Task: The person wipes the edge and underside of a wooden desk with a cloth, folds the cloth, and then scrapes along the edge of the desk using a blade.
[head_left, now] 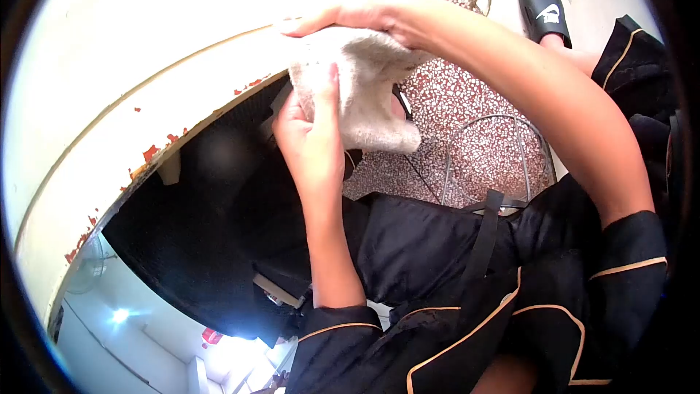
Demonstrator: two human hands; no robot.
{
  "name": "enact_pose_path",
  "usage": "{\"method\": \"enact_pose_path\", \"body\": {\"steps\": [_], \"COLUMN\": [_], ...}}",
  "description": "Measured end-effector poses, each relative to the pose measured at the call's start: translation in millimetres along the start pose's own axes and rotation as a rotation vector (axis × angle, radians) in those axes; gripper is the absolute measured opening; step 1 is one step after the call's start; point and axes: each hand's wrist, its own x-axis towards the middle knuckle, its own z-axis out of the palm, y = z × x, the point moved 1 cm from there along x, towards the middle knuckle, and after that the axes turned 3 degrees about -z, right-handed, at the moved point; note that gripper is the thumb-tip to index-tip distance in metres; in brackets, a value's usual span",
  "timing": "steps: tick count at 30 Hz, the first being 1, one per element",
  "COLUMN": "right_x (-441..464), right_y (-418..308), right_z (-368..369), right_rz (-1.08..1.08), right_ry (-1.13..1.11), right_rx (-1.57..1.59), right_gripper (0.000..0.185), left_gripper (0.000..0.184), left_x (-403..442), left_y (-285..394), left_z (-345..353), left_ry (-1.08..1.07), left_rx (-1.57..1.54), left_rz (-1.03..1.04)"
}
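Observation:
A whitish, fuzzy cloth [364,95] with greyish marks is bunched between my two hands, beside the edge of a white table. My left hand [310,131] grips the cloth's left side, its thumb pressed flat on the front and its other fingers mostly hidden behind. Along the cloth's upper edge, my right hand [364,14] grasps it from above, with one digit stretched left to the table edge. Most of that hand's other fingers are hidden by the cloth, and bright light washes out its outline.
The white table [146,36] has a chipped rim with red patches. Below lies a red-and-white speckled floor [452,95] with a round wire frame [526,153]. A foot in a black slide sandal [543,14] is at upper right. Black clothing covers my lap.

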Motion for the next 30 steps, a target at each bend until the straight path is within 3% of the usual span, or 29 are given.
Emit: {"method": "enact_pose_path", "body": {"steps": [3,10,13,16,17,20,22,24,25,30], "right_x": [-7,4,-13,-3,-4,3,-7,-32,-39,-47], "right_y": [-17,17,-26,1,20,77,103,117,122,136], "right_z": [17,4,17,-4,-11,-30,-43,-57,-62,-74], "right_rz": [0.138,0.1,0.195,0.153,0.228,0.244,0.434,0.53,0.592,0.419], "right_ry": [0.125,0.055,0.056,-0.094,-0.093,-0.055,-0.078,-0.202,-0.22,-0.007], "right_rx": [-0.101,-0.012,-0.049,-0.047,0.112,0.024,-0.063,0.089,0.104,0.173], "right_gripper": [0.067,0.063,0.059,0.056,0.059,0.062,0.063,0.063,0.063,0.062], "left_gripper": [0.028,0.025,0.027,0.03,0.03,0.028,0.029,0.032,0.035,0.034], "left_x": [-5,-1,-5,-4,0,2,7,12,15,18], "left_y": [7,4,5,7,0,-4,-21,-40,-45,-53], "left_z": [-1,2,-1,1,2,11,13,29,30,43], "left_ry": [0.107,0.021,0.111,0.059,0.031,-0.148,-0.258,-0.407,-0.447,-0.421], "left_rx": [-0.108,-0.028,-0.131,-0.038,0.03,0.08,0.24,0.19,0.316,0.231], "left_rz": [-0.009,-0.043,0.028,0.028,-0.045,-0.16,-0.26,-0.175,-0.194,-0.217]}}
